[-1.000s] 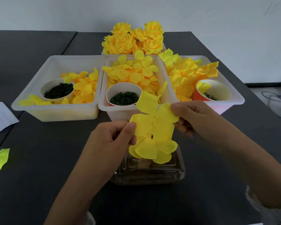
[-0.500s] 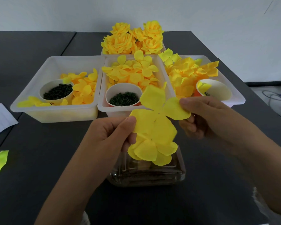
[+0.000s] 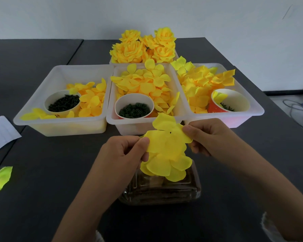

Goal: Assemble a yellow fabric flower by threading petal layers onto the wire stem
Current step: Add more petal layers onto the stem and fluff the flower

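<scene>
Two hands hold one yellow petal layer point(image 3: 166, 137) over the clear plastic box point(image 3: 164, 191), our landmark on the dark table point(image 3: 42, 172). We see our left hand point(image 3: 124, 152) pinching the layer's left edge, thumb on top, grip closed on the fabric. Our right hand point(image 3: 205, 135) pinches the layer's right edge, grip likewise closed on it. A small dark hole shows near the layer's middle. Just below it, touching, sits the half-built flower point(image 3: 166, 166), several petal rings stacked, hanging right above the box. The wire stem is hidden, we cannot tell where it runs.

Behind the box, three white bins side by side: left bin point(image 3: 63, 126) with loose petals and a white cup point(image 3: 59, 102) of dark green bits; middle bin point(image 3: 135, 126), directly behind the box, piled with petals plus a cup point(image 3: 134, 107) of green rings; right bin point(image 3: 234, 119) with petals and a red-sided cup point(image 3: 229, 102). Further behind the box, past the middle bin, a heap of finished yellow flowers point(image 3: 143, 46). Far left of the box, a stray petal piece point(image 3: 0, 179) on the table, and a white paper sheet point(image 3: 0, 133) behind that
</scene>
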`<state>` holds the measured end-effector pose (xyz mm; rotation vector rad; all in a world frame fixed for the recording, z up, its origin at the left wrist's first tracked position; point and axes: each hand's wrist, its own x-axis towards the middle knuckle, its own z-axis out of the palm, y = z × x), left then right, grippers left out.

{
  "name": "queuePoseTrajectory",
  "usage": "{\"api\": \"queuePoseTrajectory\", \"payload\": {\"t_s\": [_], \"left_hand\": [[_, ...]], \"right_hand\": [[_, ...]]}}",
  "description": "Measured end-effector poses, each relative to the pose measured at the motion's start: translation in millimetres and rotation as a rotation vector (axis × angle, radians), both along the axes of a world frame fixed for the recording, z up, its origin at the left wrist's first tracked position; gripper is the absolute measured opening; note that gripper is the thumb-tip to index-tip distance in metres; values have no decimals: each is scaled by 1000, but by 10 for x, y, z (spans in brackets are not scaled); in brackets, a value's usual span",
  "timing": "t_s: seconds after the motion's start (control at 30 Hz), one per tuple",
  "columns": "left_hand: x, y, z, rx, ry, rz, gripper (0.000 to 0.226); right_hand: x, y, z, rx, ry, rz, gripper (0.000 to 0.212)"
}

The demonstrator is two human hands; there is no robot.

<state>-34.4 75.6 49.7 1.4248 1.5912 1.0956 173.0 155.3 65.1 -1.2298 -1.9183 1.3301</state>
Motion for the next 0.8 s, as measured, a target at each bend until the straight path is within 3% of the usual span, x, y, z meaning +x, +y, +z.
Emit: {"api": "queuePoseTrajectory", "payload": {"t_s": [0.5, 0.8], "left_hand": [[53, 34, 10, 27, 1, 34, 40], [2, -17, -92, -10, 93, 76, 36]], "right_hand": [[-48, 8, -75, -108, 43, -13, 43], [0, 15, -70, -77, 48, -8, 41]]}}
